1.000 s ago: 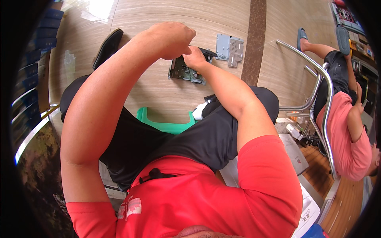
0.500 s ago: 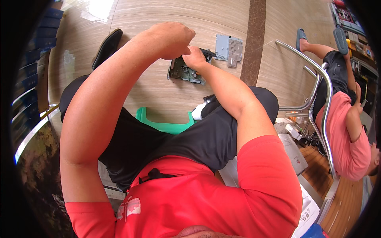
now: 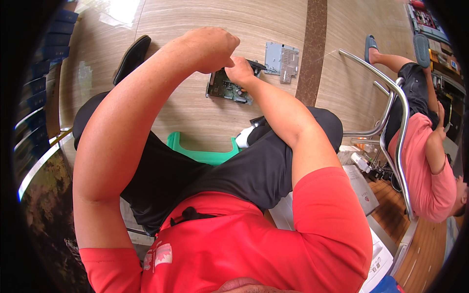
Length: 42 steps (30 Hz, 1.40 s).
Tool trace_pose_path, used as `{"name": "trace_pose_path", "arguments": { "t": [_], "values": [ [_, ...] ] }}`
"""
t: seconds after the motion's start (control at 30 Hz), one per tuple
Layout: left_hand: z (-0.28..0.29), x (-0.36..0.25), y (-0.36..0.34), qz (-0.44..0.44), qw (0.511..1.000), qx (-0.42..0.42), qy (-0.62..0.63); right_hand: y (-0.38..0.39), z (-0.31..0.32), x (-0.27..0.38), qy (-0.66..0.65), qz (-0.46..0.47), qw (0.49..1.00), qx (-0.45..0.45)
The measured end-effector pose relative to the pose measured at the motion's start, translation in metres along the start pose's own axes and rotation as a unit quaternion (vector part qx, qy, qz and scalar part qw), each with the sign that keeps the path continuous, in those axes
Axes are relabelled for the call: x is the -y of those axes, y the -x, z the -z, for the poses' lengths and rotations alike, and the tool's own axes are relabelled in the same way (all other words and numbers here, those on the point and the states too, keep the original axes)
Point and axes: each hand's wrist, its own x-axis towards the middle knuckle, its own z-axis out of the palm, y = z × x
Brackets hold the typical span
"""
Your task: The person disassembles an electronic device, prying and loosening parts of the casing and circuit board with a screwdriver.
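Hands meet above a green circuit board (image 3: 228, 89) that lies flat on the wooden floor (image 3: 195, 117), in front of the seated person's knees. The left hand (image 3: 211, 48) is clenched into a fist just over the board's upper edge; whether it grips anything inside the fist cannot be told. The right hand (image 3: 239, 70) is closed on a dark tool (image 3: 255, 64) whose end sticks out toward the right, and it rests on or right at the board's top edge. Beside the board, to its right, lies a grey metal plate (image 3: 282, 58). Behind the board, toward the person, a green stool (image 3: 200, 152) shows between the legs, and a black shoe (image 3: 131, 57) sits well to the board's left. Far right of the board another person in a pink shirt (image 3: 430, 171) sits by a metal chair frame (image 3: 391, 97).

The board looks loose on the smooth floor, so a hard push with the tool could make it skid or tip. A slip of the tool tip might scratch the board or jab the fist close above it.
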Motion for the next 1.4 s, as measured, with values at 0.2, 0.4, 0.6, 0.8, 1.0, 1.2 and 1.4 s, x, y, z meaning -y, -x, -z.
{"name": "trace_pose_path", "arguments": {
  "t": [0.2, 0.4, 0.6, 0.8, 1.0, 1.2, 1.4],
  "values": [
    [0.003, 0.002, 0.002, 0.008, 1.000, 0.017, 0.008, 0.001, 0.003, -0.004, 0.022, 0.024, 0.999, -0.025],
    [0.003, 0.008, 0.006, 0.004, 1.000, 0.012, -0.005, 0.017, 0.023, 0.000, -0.025, 0.016, 0.997, -0.068],
    [0.012, 0.015, 0.012, 0.008, 1.000, -0.012, -0.009, 0.037, 0.071, 0.016, -0.088, 0.044, 0.985, -0.140],
    [0.011, 0.015, 0.004, -0.002, 1.000, -0.027, 0.009, 0.096, 0.133, 0.043, -0.172, 0.086, 0.964, -0.182],
    [0.003, 0.019, 0.002, 0.007, 0.999, -0.045, 0.008, 0.131, 0.165, 0.061, -0.235, 0.124, 0.940, -0.213],
    [-0.006, 0.034, -0.003, -0.016, 0.995, -0.010, 0.095, 0.133, 0.166, 0.048, -0.289, 0.126, 0.927, -0.205],
    [-0.009, 0.041, 0.000, -0.020, 0.985, -0.010, 0.173, 0.131, 0.169, 0.054, -0.365, 0.126, 0.906, -0.175]
  ]
}}
